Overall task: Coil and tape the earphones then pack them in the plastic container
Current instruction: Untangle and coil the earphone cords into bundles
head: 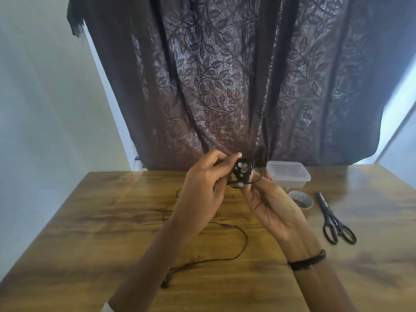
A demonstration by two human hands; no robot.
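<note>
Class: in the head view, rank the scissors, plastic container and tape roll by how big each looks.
1. Scissors, though nearer the camera.
2. Plastic container.
3. Tape roll, partly hidden by a hand.

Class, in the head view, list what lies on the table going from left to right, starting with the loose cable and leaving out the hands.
Loose cable → container → tape roll → scissors.
</note>
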